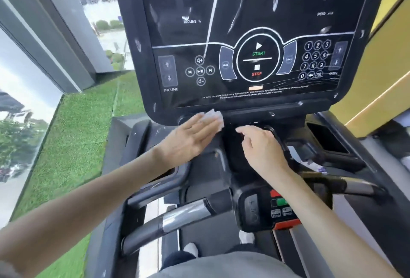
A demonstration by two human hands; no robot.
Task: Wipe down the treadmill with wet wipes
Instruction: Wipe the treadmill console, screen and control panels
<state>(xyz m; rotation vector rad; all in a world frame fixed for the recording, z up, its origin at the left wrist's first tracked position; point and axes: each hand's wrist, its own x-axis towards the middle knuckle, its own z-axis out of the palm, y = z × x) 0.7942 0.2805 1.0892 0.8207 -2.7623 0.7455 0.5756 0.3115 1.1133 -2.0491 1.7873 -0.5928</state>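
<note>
The treadmill's black console [250, 40] fills the upper middle, with START and STOP buttons, a number pad and wet streaks on its screen. My left hand [190, 140] lies flat with straight fingers, pressing a white wet wipe [214, 116] against the ledge just under the console's lower left edge. My right hand [261, 146] hovers beside it over the centre of the lower console, fingers loosely curled and holding nothing.
Silver-and-black handlebars [177, 217] cross below my arms. A small control pad with red and green buttons [279, 202] sits under my right forearm. A cup-holder tray [326, 140] is at right. A glass wall and green turf [73, 144] lie left, a yellow wall [381, 82] right.
</note>
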